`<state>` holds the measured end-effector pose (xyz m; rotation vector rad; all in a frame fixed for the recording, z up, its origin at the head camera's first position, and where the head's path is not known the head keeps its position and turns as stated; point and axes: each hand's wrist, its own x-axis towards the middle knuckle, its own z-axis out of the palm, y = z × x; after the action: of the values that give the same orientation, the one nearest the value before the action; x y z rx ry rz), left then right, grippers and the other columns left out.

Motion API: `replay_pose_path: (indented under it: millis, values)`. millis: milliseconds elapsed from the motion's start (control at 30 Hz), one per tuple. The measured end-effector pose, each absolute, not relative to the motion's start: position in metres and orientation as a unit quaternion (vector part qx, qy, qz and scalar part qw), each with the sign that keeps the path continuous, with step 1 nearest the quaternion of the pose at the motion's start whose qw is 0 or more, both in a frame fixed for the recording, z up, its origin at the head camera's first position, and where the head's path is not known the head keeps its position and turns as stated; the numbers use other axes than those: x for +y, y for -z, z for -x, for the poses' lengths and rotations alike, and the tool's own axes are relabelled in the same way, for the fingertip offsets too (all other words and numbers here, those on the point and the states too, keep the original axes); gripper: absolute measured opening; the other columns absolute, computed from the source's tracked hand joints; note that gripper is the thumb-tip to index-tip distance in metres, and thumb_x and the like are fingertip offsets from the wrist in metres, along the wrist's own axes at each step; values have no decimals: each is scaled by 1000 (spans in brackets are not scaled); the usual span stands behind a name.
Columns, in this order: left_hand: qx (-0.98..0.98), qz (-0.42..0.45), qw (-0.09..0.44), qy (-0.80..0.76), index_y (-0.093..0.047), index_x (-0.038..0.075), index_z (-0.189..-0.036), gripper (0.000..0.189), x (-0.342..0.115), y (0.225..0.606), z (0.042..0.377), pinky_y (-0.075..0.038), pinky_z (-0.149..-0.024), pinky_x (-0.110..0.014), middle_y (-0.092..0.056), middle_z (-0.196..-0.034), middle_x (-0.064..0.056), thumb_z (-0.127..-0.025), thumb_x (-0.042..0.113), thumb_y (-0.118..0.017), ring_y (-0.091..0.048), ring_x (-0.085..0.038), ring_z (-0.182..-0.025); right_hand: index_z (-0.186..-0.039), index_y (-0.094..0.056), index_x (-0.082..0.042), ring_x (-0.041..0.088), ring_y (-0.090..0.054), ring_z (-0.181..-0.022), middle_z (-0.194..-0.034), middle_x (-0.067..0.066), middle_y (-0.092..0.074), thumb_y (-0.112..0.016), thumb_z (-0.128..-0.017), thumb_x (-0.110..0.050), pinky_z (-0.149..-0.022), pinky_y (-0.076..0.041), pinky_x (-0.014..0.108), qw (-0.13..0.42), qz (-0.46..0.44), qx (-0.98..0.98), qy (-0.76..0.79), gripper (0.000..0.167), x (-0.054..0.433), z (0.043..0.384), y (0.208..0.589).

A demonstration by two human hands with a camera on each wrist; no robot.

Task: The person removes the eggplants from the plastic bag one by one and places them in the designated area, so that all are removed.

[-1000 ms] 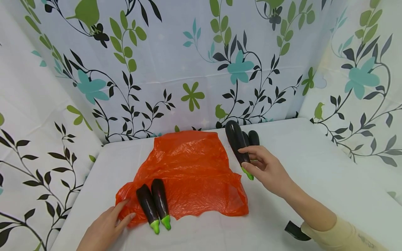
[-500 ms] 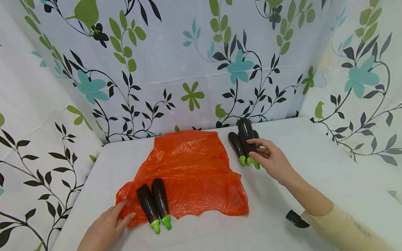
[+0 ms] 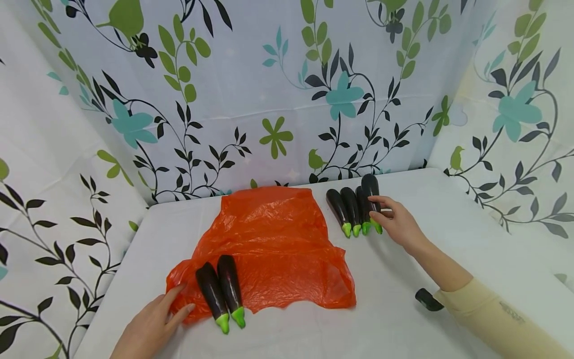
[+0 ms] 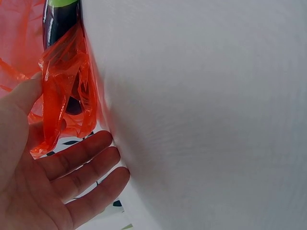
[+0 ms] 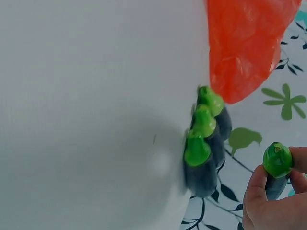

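Note:
My right hand (image 3: 396, 222) pinches a dark eggplant (image 3: 370, 185) between thumb and fingers at the back right. In the right wrist view the held eggplant (image 5: 277, 160) shows its green cap, raised off the table. Just to its left, three eggplants (image 3: 351, 204) lie side by side, green ends toward me. At the front left, my left hand (image 3: 148, 321) holds the edge of a red plastic bag (image 3: 278, 229) between thumb and index finger; the other fingers extend loosely in the left wrist view. Two more eggplants (image 3: 219, 291) rest on the bag's left part, beside this hand.
A white cloth covers the table (image 3: 305, 334). Behind and at both sides hangs a leaf-patterned curtain (image 3: 251, 75). A small black object (image 3: 429, 299) shows by my right sleeve (image 3: 493, 311).
My right hand has carried its eggplant rightward, past the others, to the right end of the row. The left hand, the bag and the two eggplants on it have stayed put.

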<state>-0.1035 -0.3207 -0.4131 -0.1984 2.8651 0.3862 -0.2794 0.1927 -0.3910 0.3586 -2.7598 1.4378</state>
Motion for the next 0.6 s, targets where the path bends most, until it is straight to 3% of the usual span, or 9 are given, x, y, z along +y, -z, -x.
replay_pose_path:
  millis: [333, 600]
  values:
    - [984, 57, 107, -130, -48, -3, -138, 81, -320, 413, 101, -53, -83, -58, -64, -108, -15, -90, 63, -55, -62, -31, -94, -152, -33, -11, 47, -44, -128, -139, 29, -41, -53, -102, -20, -96, -47, 57, -27, -79, -894, -440, 54, 211, 301, 405]
    - [983, 60, 110, -135, -47, -1, -139, 81, -320, 413, 101, -51, -86, -60, -63, -113, -19, -90, 63, -54, -61, -36, -99, -151, -33, -7, 46, -43, -127, -140, 33, -40, -52, -102, -17, -88, -50, 49, -47, -62, -908, -413, 54, 217, 315, 419]
